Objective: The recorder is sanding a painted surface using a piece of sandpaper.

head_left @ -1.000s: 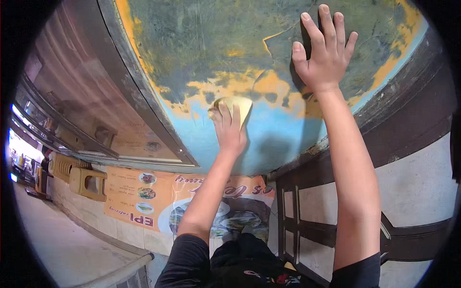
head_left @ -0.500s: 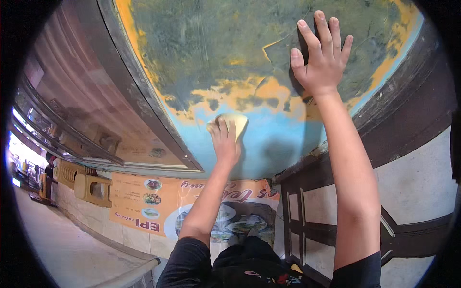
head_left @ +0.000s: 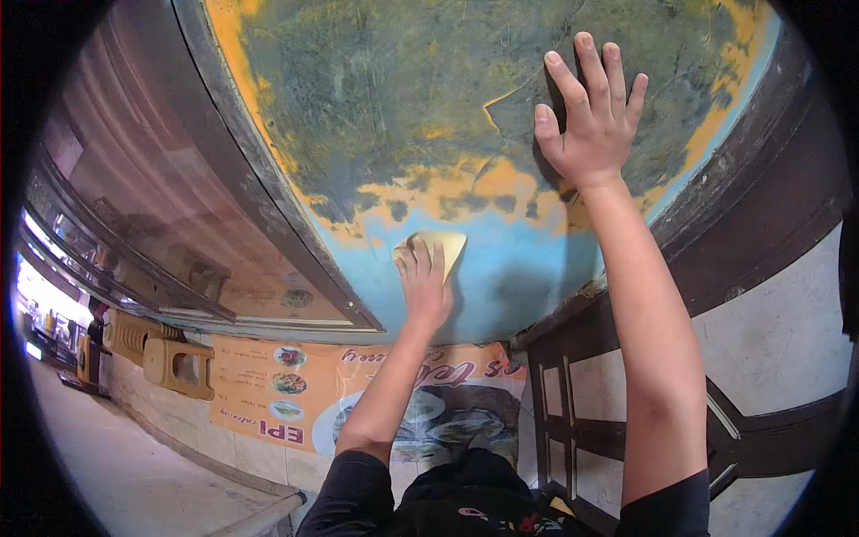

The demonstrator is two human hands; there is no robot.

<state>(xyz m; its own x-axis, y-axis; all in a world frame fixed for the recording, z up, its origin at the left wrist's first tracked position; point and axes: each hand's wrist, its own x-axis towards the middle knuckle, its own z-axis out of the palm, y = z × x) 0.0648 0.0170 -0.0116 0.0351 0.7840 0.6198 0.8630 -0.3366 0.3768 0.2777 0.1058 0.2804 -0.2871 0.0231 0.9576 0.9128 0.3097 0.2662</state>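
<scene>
In front of me is a wall panel [head_left: 376, 98] with a worn dark grey-green area, ragged orange patches beneath it and a light blue band lower down. My left hand [head_left: 423, 279] presses a pale yellow sheet, apparently sandpaper [head_left: 450, 251], against the blue band. Its fingers lie over the sheet, and the side touching the wall is hidden. Higher up on the right, my right hand [head_left: 592, 125] rests on the dark area with fingers spread, holding nothing. A thin orange-edged crack [head_left: 490, 109] runs just left of it.
A dark-framed glass window [head_left: 179, 179] borders the panel on the left; a dark wooden frame [head_left: 734, 224] borders it on the right. Below hangs an orange banner with food pictures [head_left: 327, 358]. Tan plastic stools [head_left: 179, 365] stand at the lower left.
The whole view has shifted, so the wall sits lower in the picture. Against the wall, my left hand and the sheet have slid slightly right; my right hand stays in place.
</scene>
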